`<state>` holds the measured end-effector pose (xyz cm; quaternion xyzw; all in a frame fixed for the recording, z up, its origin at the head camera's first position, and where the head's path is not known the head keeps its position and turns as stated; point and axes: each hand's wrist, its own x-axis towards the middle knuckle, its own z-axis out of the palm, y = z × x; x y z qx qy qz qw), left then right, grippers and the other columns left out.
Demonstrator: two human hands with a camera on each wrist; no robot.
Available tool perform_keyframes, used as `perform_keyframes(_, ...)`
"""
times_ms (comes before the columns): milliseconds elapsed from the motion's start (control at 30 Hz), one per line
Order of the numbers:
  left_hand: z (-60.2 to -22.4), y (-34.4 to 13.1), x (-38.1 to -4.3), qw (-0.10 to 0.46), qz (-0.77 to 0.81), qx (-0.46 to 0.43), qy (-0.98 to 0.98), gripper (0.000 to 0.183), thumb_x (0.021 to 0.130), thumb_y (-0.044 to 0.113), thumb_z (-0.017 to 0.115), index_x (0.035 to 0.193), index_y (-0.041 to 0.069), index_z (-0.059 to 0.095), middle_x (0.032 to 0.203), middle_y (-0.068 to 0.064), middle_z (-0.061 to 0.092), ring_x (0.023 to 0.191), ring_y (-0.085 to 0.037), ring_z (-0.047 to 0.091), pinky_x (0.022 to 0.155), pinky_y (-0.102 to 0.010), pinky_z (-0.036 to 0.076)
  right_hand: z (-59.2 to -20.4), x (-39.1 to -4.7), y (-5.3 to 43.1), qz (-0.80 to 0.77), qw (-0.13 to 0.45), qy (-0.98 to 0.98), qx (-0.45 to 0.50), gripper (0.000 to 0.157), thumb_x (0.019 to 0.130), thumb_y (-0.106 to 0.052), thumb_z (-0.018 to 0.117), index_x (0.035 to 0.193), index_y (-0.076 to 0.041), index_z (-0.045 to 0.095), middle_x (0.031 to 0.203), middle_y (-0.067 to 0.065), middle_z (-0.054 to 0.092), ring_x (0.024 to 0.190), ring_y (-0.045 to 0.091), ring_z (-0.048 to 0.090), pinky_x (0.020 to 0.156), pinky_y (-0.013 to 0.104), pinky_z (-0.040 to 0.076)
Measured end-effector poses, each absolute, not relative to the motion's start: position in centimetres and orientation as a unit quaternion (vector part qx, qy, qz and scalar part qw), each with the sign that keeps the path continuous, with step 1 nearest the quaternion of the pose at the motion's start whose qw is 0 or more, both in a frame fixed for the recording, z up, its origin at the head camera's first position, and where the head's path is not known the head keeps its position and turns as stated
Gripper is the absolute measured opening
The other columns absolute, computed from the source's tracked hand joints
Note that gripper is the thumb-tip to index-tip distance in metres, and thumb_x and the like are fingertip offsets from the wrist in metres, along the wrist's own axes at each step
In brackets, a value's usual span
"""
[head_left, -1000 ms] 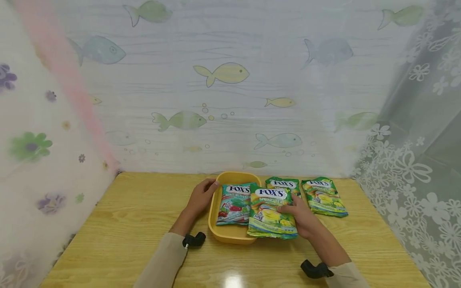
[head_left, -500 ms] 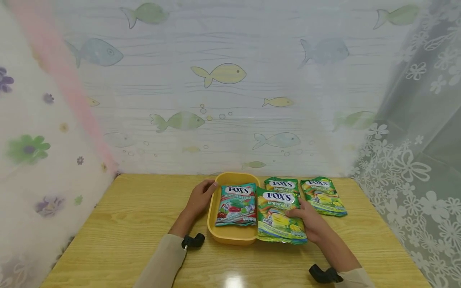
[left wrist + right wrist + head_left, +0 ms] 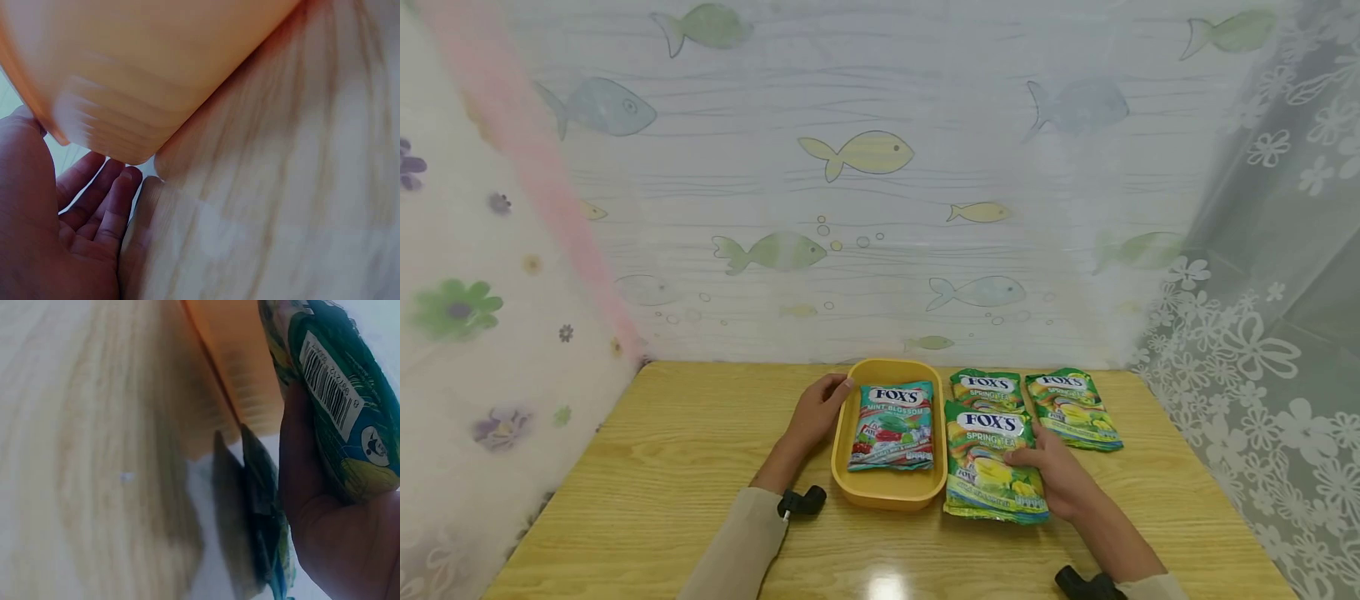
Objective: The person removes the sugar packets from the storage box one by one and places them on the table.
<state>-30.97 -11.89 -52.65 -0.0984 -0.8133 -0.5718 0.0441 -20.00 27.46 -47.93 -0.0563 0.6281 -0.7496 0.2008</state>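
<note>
My right hand (image 3: 1060,475) grips a green candy bag (image 3: 992,462) labelled Fox's Spring Tea, just right of the yellow tray (image 3: 891,502). Its thumb lies across the front. In the right wrist view the barcode side of this candy bag (image 3: 337,394) shows. My left hand (image 3: 816,412) holds the tray at its upper left, thumb on the rim. The left wrist view shows curled fingers (image 3: 115,203) by the outer wall; whether all touch it I cannot tell. A teal Mint Blossom candy bag (image 3: 891,429) lies inside the tray.
Two more Spring Tea bags lie on the wooden table (image 3: 700,467): a rear bag (image 3: 985,386), partly hidden by the held one, and a right bag (image 3: 1072,410). A fish-patterned curtain (image 3: 880,250) hangs along the back edge.
My right hand has moved the Spring Tea bag right and toward me, from over the tray's right side to beside it. The Mint Blossom bag is now fully uncovered. My left hand stays put.
</note>
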Motion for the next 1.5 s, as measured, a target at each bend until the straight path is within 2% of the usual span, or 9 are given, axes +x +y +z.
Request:
perform_keyframes(167, -52.7, -11.9, -30.9, 0.042, -0.571, -0.099, -0.814, 0.047, 0.110, 0.043, 0.058, 0.141, 0.008, 0.066, 0.129, -0.010, 0.071, 0.116, -0.025, 0.069, 0.103, -0.047, 0.057, -48.5, -19.8, 27.4, -0.736, 0.197, 0.647, -0.032, 0.101, 0.105, -0.001, 0.055, 0.162, -0.001, -0.028, 0.148, 0.021, 0.053, 0.111, 0.017, 0.072, 0.095, 0.036, 0.061)
perform_keyframes(300, -52.6, -12.0, -30.9, 0.035, -0.573, -0.098, -0.813, 0.048, 0.110, 0.044, 0.059, 0.142, 0.009, 0.066, 0.130, -0.009, 0.071, 0.116, -0.025, 0.069, 0.102, -0.047, 0.057, -48.8, -19.6, 27.3, -0.706, 0.179, 0.686, 0.001, 0.103, 0.103, -0.001, 0.058, 0.159, 0.006, -0.028, 0.167, 0.039, 0.010, 0.121, 0.022, 0.065, 0.094, 0.032, 0.059)
perform_keyframes(533, -52.4, -11.9, -30.9, 0.038, -0.572, -0.095, -0.814, 0.051, 0.109, 0.047, 0.059, 0.141, 0.009, 0.066, 0.130, -0.010, 0.071, 0.116, -0.026, 0.069, 0.102, -0.047, 0.058, -49.1, -19.4, 27.4, -0.697, 0.177, 0.695, 0.004, 0.102, 0.101, 0.000, 0.058, 0.161, 0.006, -0.024, 0.168, 0.038, 0.009, 0.118, 0.023, 0.066, 0.094, 0.035, 0.060)
perform_keyframes(700, -52.4, -11.9, -30.8, 0.034, -0.577, -0.098, -0.810, 0.049, 0.110, 0.045, 0.059, 0.141, 0.008, 0.066, 0.129, -0.010, 0.071, 0.114, -0.025, 0.070, 0.100, -0.046, 0.059, -49.3, -19.4, 27.4, -0.676, 0.165, 0.718, 0.006, 0.105, 0.101, 0.001, 0.060, 0.159, 0.008, -0.026, 0.169, 0.039, -0.006, 0.123, 0.023, 0.061, 0.092, 0.033, 0.059)
perform_keyframes(900, -52.3, -11.9, -30.8, 0.031, -0.579, -0.094, -0.809, 0.048, 0.109, 0.046, 0.060, 0.140, 0.009, 0.066, 0.128, -0.010, 0.072, 0.113, -0.025, 0.070, 0.099, -0.045, 0.059, -49.4, -19.0, 27.4, -0.675, 0.170, 0.718, 0.003, 0.103, 0.101, 0.002, 0.061, 0.161, 0.007, -0.023, 0.170, 0.036, 0.006, 0.129, 0.027, 0.059, 0.095, 0.034, 0.058)
perform_keyframes(1067, -52.4, -11.9, -30.9, 0.034, -0.579, -0.094, -0.809, 0.048, 0.109, 0.045, 0.060, 0.139, 0.009, 0.067, 0.128, -0.010, 0.072, 0.114, -0.025, 0.069, 0.100, -0.046, 0.058, -49.2, -18.6, 27.3, -0.680, 0.173, 0.712, 0.005, 0.097, 0.103, -0.004, 0.059, 0.163, 0.008, -0.017, 0.164, 0.036, 0.025, 0.115, 0.021, 0.068, 0.093, 0.037, 0.060)
perform_keyframes(1133, -52.4, -11.9, -30.9, 0.033, -0.580, -0.093, -0.808, 0.047, 0.110, 0.044, 0.060, 0.139, 0.009, 0.067, 0.128, -0.010, 0.072, 0.114, -0.025, 0.069, 0.100, -0.046, 0.058, -49.0, -18.6, 27.2, -0.678, 0.171, 0.715, 0.012, 0.092, 0.105, -0.005, 0.057, 0.165, 0.007, -0.011, 0.161, 0.036, 0.032, 0.115, 0.028, 0.069, 0.094, 0.041, 0.061)
perform_keyframes(1300, -52.5, -11.9, -31.0, 0.035, -0.577, -0.092, -0.811, 0.047, 0.109, 0.045, 0.060, 0.140, 0.009, 0.067, 0.129, -0.009, 0.071, 0.116, -0.025, 0.069, 0.102, -0.046, 0.058, -48.4, -18.6, 27.2, -0.597, 0.135, 0.791, 0.028, 0.088, 0.105, -0.012, 0.058, 0.162, 0.015, -0.003, 0.158, 0.046, 0.027, 0.136, 0.056, 0.050, 0.103, 0.055, 0.055)
perform_keyframes(1500, -52.4, -11.9, -30.9, 0.035, -0.576, -0.093, -0.812, 0.048, 0.109, 0.046, 0.060, 0.139, 0.009, 0.067, 0.130, -0.010, 0.071, 0.115, -0.026, 0.069, 0.101, -0.046, 0.058, -47.9, -18.5, 27.4, -0.502, 0.103, 0.858, 0.036, 0.079, 0.108, -0.018, 0.060, 0.159, 0.020, 0.013, 0.156, 0.048, 0.029, 0.140, 0.060, 0.043, 0.100, 0.055, 0.057)
